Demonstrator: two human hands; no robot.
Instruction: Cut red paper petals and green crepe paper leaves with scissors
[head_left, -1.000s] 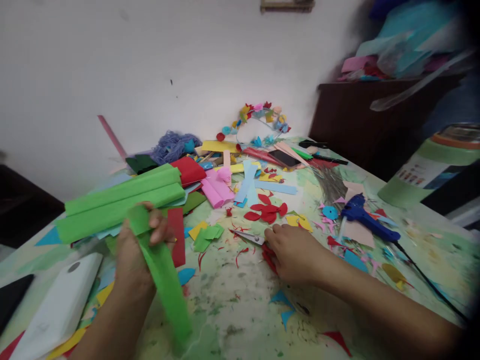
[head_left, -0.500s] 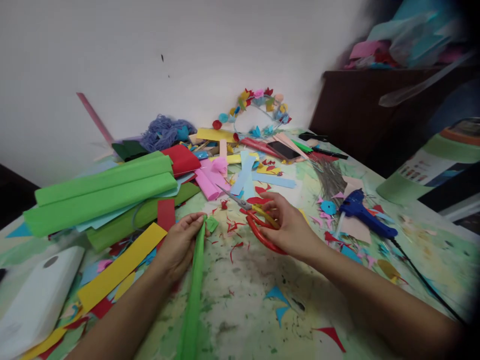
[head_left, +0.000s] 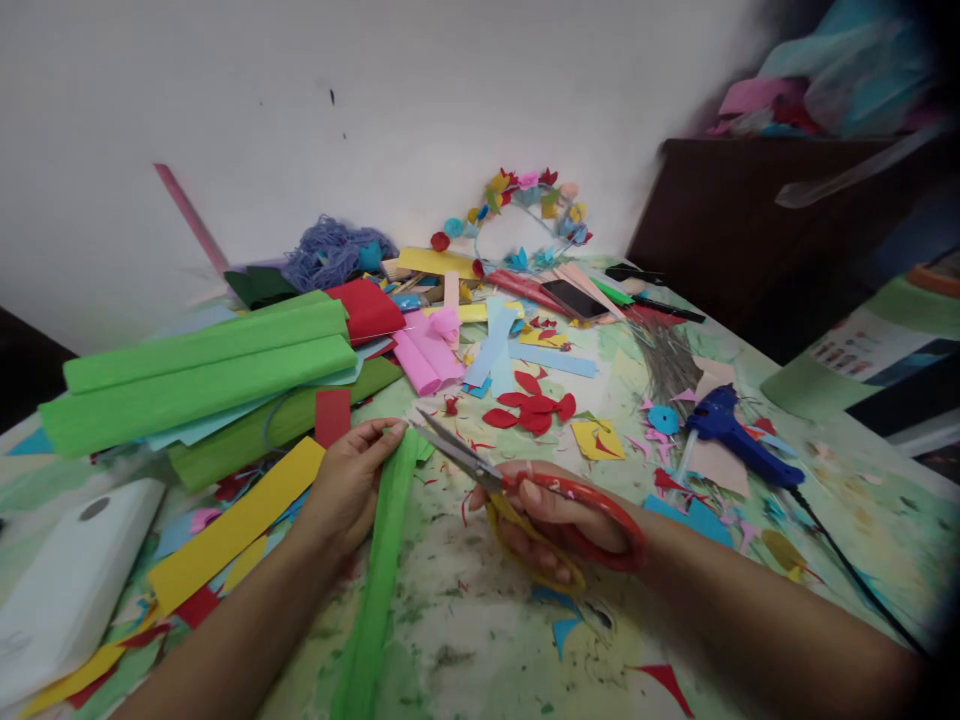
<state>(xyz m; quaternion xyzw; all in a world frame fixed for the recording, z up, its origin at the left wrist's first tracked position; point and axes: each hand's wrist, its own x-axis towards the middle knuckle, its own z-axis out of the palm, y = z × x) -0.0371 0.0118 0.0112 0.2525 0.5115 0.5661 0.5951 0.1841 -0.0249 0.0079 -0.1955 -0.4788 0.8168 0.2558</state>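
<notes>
My left hand (head_left: 349,485) pinches the top end of a long green paper strip (head_left: 384,560), which hangs down toward the front edge of the view. Fingers of my right hand (head_left: 551,520) are in the handles of the scissors (head_left: 487,474), one handle red and one yellow. Slightly parted, the blades point left, their tips close to the pinched end of the strip. A small green scrap (head_left: 425,449) shows just right of my left fingertips. Beyond the scissors lie red paper petals (head_left: 534,412).
Green paper rolls (head_left: 202,365), a yellow strip (head_left: 236,525) and a white box-like object (head_left: 82,580) are at left. A blue glue gun (head_left: 739,440) with its cord and a large green container (head_left: 832,350) are at right. A flower wreath (head_left: 529,195) stands against the wall.
My right hand has turned the scissors and lowered, its fingers now in the handles, with the blades nearer the strip. The red petals it hid are visible. The view has shifted slightly.
</notes>
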